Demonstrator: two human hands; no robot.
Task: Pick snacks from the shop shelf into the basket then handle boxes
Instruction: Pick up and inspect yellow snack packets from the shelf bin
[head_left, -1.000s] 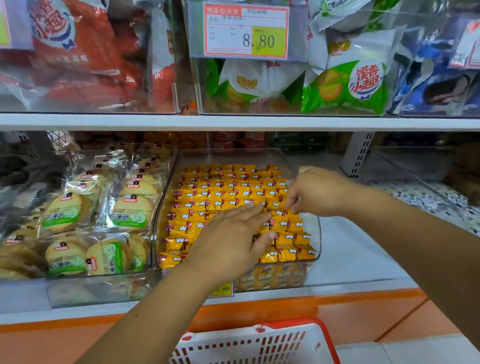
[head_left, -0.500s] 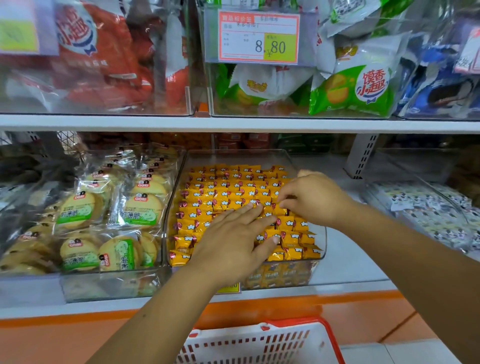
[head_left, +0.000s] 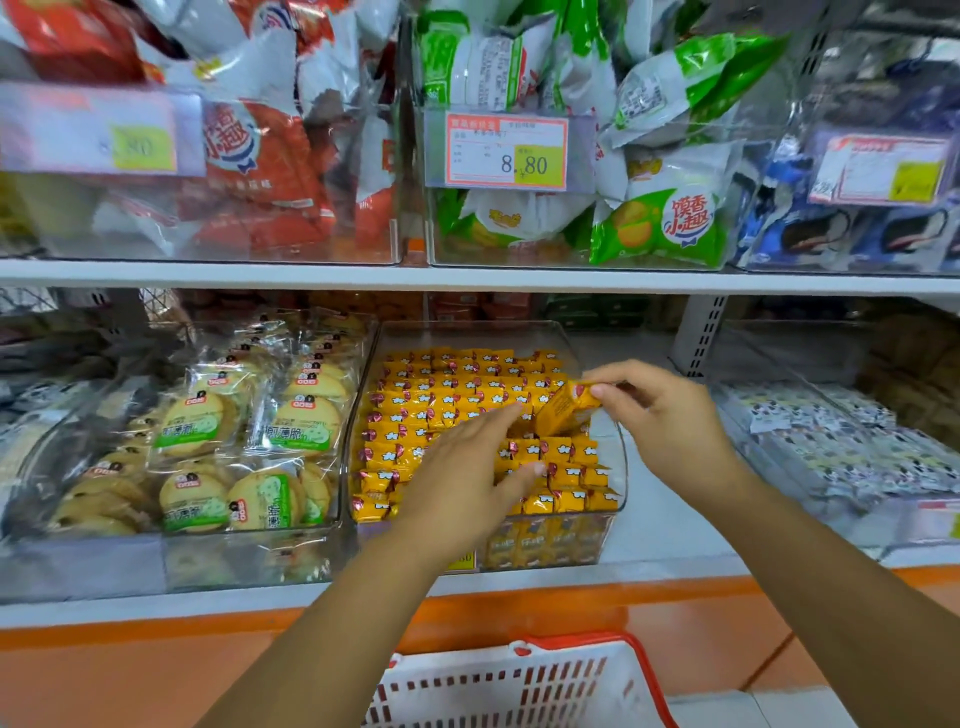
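Observation:
A clear plastic bin (head_left: 621, 470) on the lower shelf holds rows of small yellow snack packets (head_left: 447, 387). My right hand (head_left: 660, 415) pinches one yellow packet (head_left: 563, 410) by its end and holds it tilted just above the rows at the bin's right side. My left hand (head_left: 467, 473) lies flat on the packets in the middle of the bin, fingers straight. A white basket with a red rim (head_left: 524, 686) stands below the shelf at the bottom centre.
Left of the bin lies a clear tray of round biscuit packs (head_left: 249, 447). A tray of white patterned packets (head_left: 831, 447) sits to the right. The upper shelf (head_left: 467, 278) carries red, green and blue snack bags and a price tag (head_left: 506, 150).
My right hand has pulled one yellow packet up out of the rows and moved a little right. My left hand stays pressed on the packets. The view has tilted upward.

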